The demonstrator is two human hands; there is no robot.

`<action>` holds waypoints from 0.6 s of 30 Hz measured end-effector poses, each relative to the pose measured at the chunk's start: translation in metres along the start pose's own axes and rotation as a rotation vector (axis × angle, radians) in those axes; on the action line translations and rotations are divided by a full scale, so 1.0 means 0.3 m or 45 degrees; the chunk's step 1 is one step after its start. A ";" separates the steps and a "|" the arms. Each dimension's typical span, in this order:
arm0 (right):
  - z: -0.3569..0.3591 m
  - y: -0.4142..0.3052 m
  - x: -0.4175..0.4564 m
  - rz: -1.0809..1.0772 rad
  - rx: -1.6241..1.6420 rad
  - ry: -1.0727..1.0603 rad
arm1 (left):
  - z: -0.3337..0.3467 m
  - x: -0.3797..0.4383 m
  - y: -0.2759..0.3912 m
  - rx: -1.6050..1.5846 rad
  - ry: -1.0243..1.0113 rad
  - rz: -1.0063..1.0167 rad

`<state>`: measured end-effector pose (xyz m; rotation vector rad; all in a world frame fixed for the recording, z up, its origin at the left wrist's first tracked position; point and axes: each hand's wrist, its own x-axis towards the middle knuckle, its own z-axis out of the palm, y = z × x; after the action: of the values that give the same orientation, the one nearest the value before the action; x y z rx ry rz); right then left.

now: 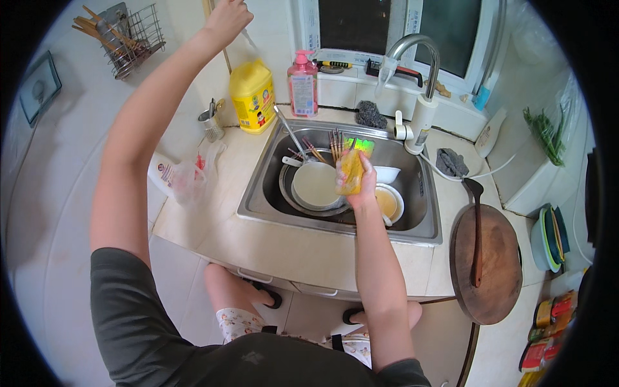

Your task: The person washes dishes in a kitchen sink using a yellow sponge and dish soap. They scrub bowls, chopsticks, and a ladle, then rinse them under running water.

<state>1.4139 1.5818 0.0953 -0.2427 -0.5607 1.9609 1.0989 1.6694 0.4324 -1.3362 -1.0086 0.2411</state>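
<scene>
My right hand (365,181) is closed around a soapy yellow sponge (351,173) over the stainless steel sink (338,226). In the sink lie a white bowl (316,185) inside a metal pan, several chopsticks (336,145), a ladle with a long metal handle (285,123), and more white bowls (388,200) at the right. My left hand (231,18) is raised high at the top left, near the wall, fingers curled; whether it grips anything there cannot be made out. Below it stands a yellow detergent jug (252,96).
A pink pump bottle (302,87) and the faucet (425,96) stand behind the sink. A round wooden cutting board (493,261) with a dark spatula (477,232) lies at right. A wire utensil basket (133,46) hangs at upper left.
</scene>
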 end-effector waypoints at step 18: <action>0.012 0.014 0.016 0.002 -0.026 0.042 | 0.185 0.106 -0.007 0.181 -0.060 0.013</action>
<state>1.4069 1.5836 0.0969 -0.2880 -0.5590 1.9501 1.0767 1.7284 0.4438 -1.2113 -1.0051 0.3472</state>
